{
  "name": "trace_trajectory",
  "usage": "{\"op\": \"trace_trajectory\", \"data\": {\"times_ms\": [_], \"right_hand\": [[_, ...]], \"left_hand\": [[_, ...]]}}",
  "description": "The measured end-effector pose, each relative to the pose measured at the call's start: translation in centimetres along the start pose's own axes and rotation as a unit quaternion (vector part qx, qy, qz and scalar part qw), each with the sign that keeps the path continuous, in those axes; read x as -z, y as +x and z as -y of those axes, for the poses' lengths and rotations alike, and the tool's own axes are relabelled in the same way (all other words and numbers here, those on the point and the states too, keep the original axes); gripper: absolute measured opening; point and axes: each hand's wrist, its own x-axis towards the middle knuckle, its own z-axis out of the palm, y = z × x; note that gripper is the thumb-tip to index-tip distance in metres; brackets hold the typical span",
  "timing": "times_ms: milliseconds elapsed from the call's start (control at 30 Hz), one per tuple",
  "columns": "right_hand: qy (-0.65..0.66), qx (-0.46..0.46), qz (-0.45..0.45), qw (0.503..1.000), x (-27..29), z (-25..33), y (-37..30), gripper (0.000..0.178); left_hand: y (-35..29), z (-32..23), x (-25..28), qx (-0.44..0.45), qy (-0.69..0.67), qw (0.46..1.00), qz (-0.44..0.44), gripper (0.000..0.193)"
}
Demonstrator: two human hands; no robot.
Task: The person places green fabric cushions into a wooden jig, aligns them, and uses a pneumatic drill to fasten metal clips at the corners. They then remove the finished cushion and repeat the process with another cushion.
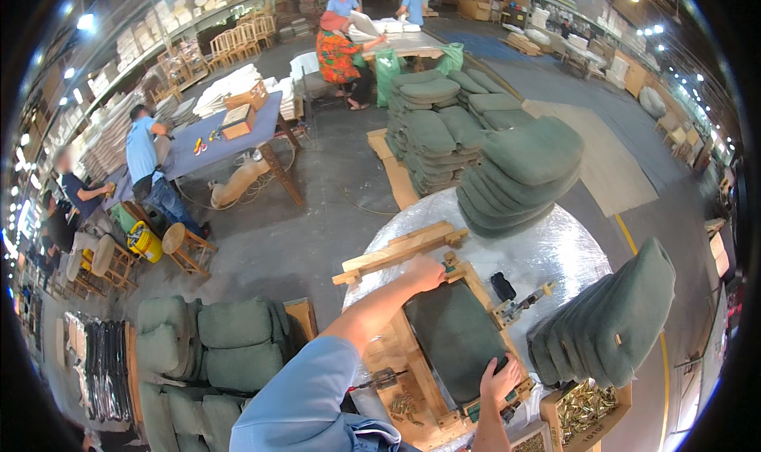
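A dark green upholstered seat pad [460,337] lies flat inside a wooden frame jig [420,365] on a round, film-wrapped table [575,250]. My left hand [426,273] is closed at the jig's far end, beside a small metal and green fitting; what its fingers grip is hidden. My right hand [501,379] rests at the pad's near right corner, fingers curled around a small dark piece too unclear to name. A metal toggle clamp [523,305] sits on the jig's right side, near a small black object [502,285]. Brass-coloured pieces [404,407] lie on the jig's near left part.
Stacked green pads [519,174] stand on the table's far side, with another leaning stack [606,317] at right. A cardboard box of brass-coloured fasteners [587,412] sits near right. Wooden strips [400,250] lie beyond my left hand. More pads [238,333] are at left; several people work farther off.
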Motion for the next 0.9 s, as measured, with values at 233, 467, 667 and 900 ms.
{"op": "trace_trajectory", "data": {"times_ms": [233,467,667,900], "right_hand": [[-0.019,0.011,0.010,1.000,-0.1,0.1,0.1,0.042],[-0.027,-0.023,0.059,0.998,0.1,-0.3,0.7,0.043],[-0.006,-0.006,0.049,0.999,0.8,0.2,1.0,0.044],[-0.037,-0.007,0.115,0.993,0.7,1.1,1.5,0.057]], "left_hand": [[4.6,0.1,-5.9,-0.060,-0.031,0.987,-0.144,0.022],[8.0,-2.6,-6.5,-0.329,-0.011,0.935,-0.136,0.034],[10.0,-3.5,-7.8,-0.396,-0.090,0.913,-0.036,0.051],[9.2,-3.7,-7.1,-0.375,-0.090,0.923,0.004,0.053]]}}
